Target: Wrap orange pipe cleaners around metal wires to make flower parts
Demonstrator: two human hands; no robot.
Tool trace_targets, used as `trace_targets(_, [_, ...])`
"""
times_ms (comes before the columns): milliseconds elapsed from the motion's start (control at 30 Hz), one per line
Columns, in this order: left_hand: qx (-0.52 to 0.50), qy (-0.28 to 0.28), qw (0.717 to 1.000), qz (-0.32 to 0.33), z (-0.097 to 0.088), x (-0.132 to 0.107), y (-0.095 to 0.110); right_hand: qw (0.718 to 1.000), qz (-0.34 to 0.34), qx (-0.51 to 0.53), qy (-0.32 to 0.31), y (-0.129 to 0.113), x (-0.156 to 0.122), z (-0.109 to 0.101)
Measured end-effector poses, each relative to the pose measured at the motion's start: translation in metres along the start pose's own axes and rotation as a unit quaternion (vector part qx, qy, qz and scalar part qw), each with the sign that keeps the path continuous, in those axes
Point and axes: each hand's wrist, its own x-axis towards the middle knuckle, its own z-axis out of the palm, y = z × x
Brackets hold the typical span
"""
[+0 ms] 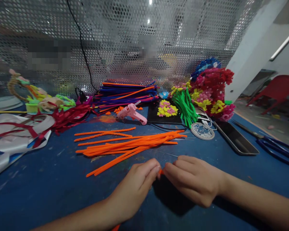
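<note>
An orange pipe cleaner (161, 172) is pinched between my two hands, low over the blue table; only a short bit of it shows. My left hand (141, 179) is closed on it with thumb and fingertips. Curled close beside it, my right hand (195, 178) grips the same pipe cleaner, its fingertips mostly hidden. Another orange end peeks out below my left wrist. Just beyond the hands lies a loose bundle of orange pipe cleaners (115, 147), with thin bare wires at its right end. Two twisted orange stems (103, 136) lie at the back of the bundle.
Farther back are a pink glue gun (132, 114), yellow-pink flowers (167, 108), green stems (186, 107) and bundled pipe cleaners (127, 94). At right lie a phone (237, 138) and blue-handled scissors (276, 149). Red ribbons (69, 117) are at left; a perforated metal panel (125, 38) stands behind.
</note>
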Motion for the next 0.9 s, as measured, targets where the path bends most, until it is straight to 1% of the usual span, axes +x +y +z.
trace_targets(67, [0.0,0.0,1.0,0.001,0.0,-0.001,0.0,1.0,0.013,0.015,-0.003,0.0,0.0,0.001])
trace_targets(133, [0.001,0.002,1.0,-0.001,0.001,-0.001,0.0,0.997,0.067,0.038,0.005,-0.001,-0.001,0.004])
trace_targets(233, [-0.002,0.004,1.0,-0.006,0.002,-0.002,0.001,0.987,0.124,0.079,0.07,-0.001,-0.004,0.013])
trace_targets(300, [-0.006,0.0,1.0,-0.009,0.001,-0.001,0.001,0.976,0.134,0.127,0.112,-0.001,-0.005,0.018])
trace_targets(333, [-0.007,-0.001,1.0,-0.009,0.001,-0.001,0.001,0.969,0.146,0.159,0.12,-0.001,-0.004,0.019])
trace_targets(433, [-0.005,-0.005,1.0,-0.006,-0.001,0.0,0.001,0.937,0.212,0.255,0.111,-0.002,0.0,0.017])
trace_targets(567, [0.008,-0.01,1.0,0.003,-0.001,0.0,0.002,0.877,0.32,0.346,0.091,-0.003,0.006,0.01])
trace_targets(633, [0.018,-0.014,1.0,0.008,0.0,0.0,0.002,0.856,0.348,0.374,0.079,-0.003,0.007,0.009])
trace_targets(667, [0.021,-0.016,1.0,0.01,0.0,-0.001,0.002,0.852,0.353,0.38,0.075,-0.002,0.007,0.01])
trace_targets(700, [0.021,-0.018,1.0,0.009,0.0,-0.001,0.002,0.851,0.356,0.379,0.071,-0.002,0.007,0.01])
trace_targets(767, [0.007,-0.019,1.0,0.003,0.0,-0.001,0.002,0.86,0.354,0.363,0.06,-0.002,0.008,0.011])
trace_targets(833, [-0.019,-0.015,1.0,-0.006,-0.001,-0.001,0.001,0.879,0.336,0.336,0.044,-0.001,0.009,0.008])
trace_targets(900, [-0.048,-0.009,0.999,-0.019,-0.002,0.0,0.001,0.902,0.316,0.29,0.036,0.001,0.007,-0.001])
